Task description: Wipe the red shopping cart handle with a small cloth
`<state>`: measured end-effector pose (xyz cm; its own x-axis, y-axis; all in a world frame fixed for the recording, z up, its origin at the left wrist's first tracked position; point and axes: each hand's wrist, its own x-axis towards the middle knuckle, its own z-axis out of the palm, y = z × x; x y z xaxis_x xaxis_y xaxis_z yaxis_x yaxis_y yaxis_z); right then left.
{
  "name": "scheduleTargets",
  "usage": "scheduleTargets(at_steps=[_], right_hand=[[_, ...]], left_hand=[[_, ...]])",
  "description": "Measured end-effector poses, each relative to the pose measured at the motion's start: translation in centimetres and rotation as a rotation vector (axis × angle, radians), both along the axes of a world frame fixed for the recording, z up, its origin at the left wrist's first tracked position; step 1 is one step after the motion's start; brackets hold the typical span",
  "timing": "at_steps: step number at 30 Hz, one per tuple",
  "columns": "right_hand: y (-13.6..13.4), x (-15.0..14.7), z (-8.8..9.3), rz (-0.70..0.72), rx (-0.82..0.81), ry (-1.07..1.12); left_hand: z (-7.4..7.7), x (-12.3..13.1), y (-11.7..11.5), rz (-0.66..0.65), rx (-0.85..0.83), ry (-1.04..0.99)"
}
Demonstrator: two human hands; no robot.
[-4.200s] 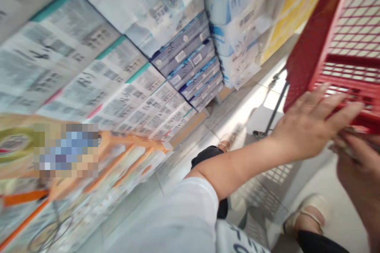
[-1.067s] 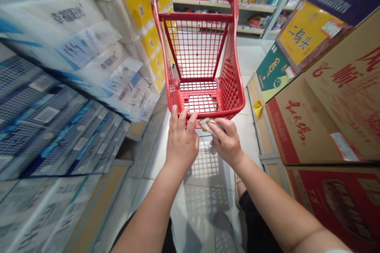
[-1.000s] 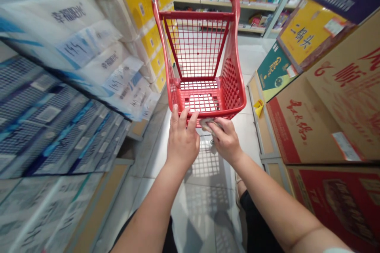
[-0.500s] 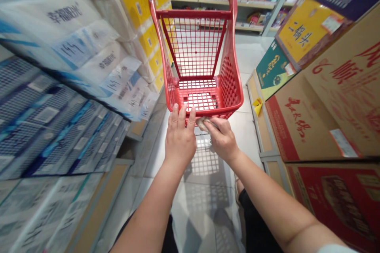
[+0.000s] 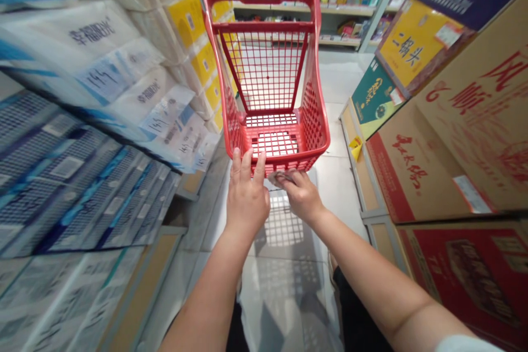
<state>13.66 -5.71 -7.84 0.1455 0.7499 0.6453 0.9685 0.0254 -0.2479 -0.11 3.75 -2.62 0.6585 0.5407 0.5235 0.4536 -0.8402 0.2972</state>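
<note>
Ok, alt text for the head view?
A red shopping cart has the person's left hand at its near edge, and a crumpled cloth is in the grip of the right hand. Stacked wrapped packs stand left, cardboard cartons right.

one red cart (image 5: 289,158), one cloth (image 5: 279,179)

Tiled floor (image 5: 344,184) under red cart (image 5: 270,111)
</note>
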Motion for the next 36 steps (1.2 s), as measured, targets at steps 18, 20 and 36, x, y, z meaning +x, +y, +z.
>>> scheduleTargets(at_steps=[18,20,36], right_hand=[[0.5,-0.6,-1.4,0.015,-0.143,0.019],[0.4,-0.5,-1.1,0.013,-0.072,0.038],[-0.3,0.2,-1.0,0.048,0.05,0.03]], left_hand=[[0.2,-0.2,-0.2,0.012,0.015,0.042],[0.2,-0.2,-0.3,0.016,0.015,0.035],[0.0,0.1,-0.8,0.02,-0.034,-0.001]])
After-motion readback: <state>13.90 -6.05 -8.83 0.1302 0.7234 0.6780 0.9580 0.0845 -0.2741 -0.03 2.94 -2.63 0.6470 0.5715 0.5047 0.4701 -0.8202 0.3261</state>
